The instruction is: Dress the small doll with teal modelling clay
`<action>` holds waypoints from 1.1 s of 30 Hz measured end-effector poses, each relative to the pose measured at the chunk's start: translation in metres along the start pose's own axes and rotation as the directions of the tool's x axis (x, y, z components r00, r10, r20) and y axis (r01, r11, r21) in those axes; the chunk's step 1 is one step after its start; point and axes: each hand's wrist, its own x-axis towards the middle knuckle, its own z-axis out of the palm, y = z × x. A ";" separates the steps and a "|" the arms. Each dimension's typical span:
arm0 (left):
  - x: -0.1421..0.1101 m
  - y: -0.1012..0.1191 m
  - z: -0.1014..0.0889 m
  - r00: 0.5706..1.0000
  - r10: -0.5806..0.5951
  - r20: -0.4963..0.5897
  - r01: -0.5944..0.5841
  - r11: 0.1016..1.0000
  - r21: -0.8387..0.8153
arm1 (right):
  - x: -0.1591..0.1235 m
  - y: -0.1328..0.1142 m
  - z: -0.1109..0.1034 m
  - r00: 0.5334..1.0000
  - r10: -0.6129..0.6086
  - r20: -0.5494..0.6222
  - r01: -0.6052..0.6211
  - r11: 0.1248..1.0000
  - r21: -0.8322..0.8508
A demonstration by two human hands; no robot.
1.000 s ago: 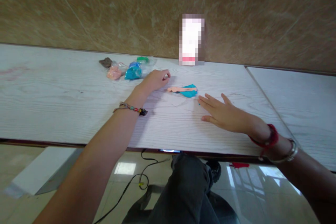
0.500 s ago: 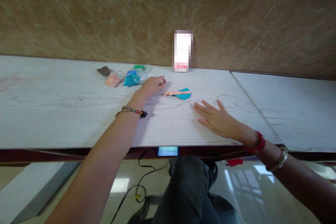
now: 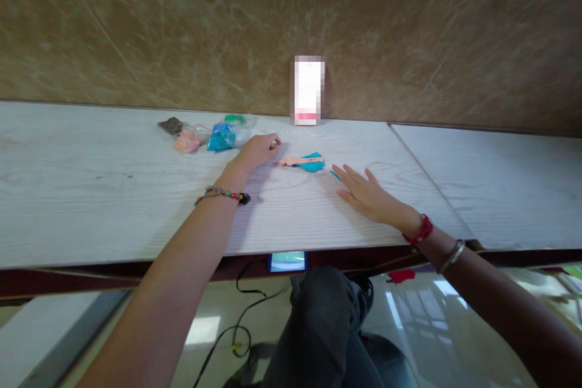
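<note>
A flat clay piece (image 3: 313,166), blue and leaf-shaped with a peach strip along its top, lies on the white table. Just left of it rests my left hand (image 3: 260,150), its fingers loosely curled with nothing visible in them. My right hand (image 3: 370,197) is flat, palm down and fingers stretched, to the right of that piece. From under its fingertips pokes a thin blue clay strand (image 3: 335,175); the rest of the strand, if any, is hidden by the hand.
Bags of blue clay (image 3: 221,137), peach clay (image 3: 187,141), brown clay (image 3: 171,126) and green clay (image 3: 234,118) lie at the back left. A phone-shaped, blurred-out object (image 3: 309,91) leans on the brown wall. Below the table edge sits a lit screen (image 3: 287,261).
The view has shifted slightly. My right hand has slid a little back toward me relative to the table, and a blue strand now shows by its fingertips. My left hand stays curled.
</note>
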 end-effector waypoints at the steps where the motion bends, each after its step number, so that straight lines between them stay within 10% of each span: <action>1: 0.000 -0.001 0.000 1.000 -0.003 0.003 0.003 1.000 -0.003 | 0.000 0.002 0.000 1.000 0.011 -0.017 -0.011 1.000 0.006; 33: -0.001 0.003 -0.003 0.999 -0.038 0.020 0.038 0.999 -0.030 | 0.009 -0.008 0.002 0.995 0.093 -0.045 -0.095 0.994 -0.061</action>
